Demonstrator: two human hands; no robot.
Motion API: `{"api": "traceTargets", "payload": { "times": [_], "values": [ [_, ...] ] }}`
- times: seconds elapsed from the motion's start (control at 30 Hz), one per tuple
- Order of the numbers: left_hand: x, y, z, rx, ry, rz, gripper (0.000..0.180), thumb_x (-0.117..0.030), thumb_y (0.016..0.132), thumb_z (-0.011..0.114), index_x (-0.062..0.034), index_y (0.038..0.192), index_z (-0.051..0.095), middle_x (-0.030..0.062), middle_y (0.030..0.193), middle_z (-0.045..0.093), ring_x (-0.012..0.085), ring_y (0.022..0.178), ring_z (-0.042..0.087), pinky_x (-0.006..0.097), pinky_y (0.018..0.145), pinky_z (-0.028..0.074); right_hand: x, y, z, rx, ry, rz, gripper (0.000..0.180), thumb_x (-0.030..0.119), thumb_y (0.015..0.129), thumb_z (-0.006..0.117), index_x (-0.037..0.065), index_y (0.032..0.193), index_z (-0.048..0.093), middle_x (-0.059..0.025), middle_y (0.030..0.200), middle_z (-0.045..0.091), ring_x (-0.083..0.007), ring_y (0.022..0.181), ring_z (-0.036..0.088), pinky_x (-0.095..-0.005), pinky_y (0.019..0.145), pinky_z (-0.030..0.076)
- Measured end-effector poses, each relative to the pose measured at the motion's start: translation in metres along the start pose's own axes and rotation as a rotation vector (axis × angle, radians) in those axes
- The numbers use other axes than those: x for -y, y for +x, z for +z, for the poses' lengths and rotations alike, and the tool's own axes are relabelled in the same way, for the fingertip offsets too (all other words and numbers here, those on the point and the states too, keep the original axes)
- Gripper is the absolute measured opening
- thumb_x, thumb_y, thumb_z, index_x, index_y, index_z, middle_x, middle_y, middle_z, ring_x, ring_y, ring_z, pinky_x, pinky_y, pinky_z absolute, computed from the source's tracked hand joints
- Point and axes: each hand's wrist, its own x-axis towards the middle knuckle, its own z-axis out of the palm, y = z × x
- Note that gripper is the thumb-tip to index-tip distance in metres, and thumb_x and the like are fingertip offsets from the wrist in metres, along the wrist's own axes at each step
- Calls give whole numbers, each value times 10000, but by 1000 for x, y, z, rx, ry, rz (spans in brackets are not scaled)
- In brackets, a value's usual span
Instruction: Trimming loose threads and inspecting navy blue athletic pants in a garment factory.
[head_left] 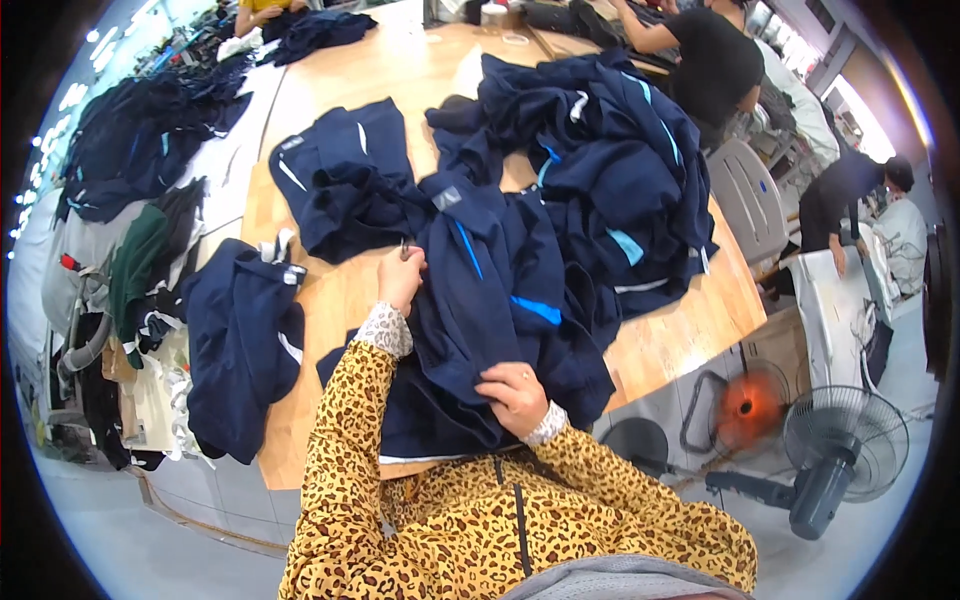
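A navy garment [470, 290] with bright blue inserts lies spread in front of me, its lower part hanging toward my body. My right hand [515, 398] is closed on the near part of its cloth. At the garment's left edge my left hand [401, 278] is closed, fingers pinched together. A small dark pointed tool [405, 248] pokes up from its fingertips; its kind is too small to make out. Just beyond this hand lies a folded navy garment [350, 185] with white strips. To the right rises a heap of navy garments [620, 160] with light blue trim.
The wooden table [690, 310] carries the cloth. Another navy garment [245, 350] hangs over its left edge. More dark garments [150, 135] are piled at far left. A grey chair [748, 200] and standing fan [840, 450] are at right. Other people work at the far side and right.
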Motion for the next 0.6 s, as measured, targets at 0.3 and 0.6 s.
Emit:
{"api": "traceTargets", "payload": {
  "times": [0.3,0.6],
  "values": [
    [-15,65,-99,-528,1079,428,319,-238,727,698,-71,985,612,129,1087,516,323,940,560,446,787,469,-10,-13,10,38,44,75,263,-15,621,627,87,863,641,-50,937,604,-238,944,570,-353,822,422],
    [-123,74,-136,-723,546,902,209,-172,861,557,5,961,610,211,905,621,405,828,574,435,723,459,-17,-13,10,139,236,206,252,16,657,627,80,900,646,-73,972,604,-262,971,551,-357,858,428]
  ]
}}
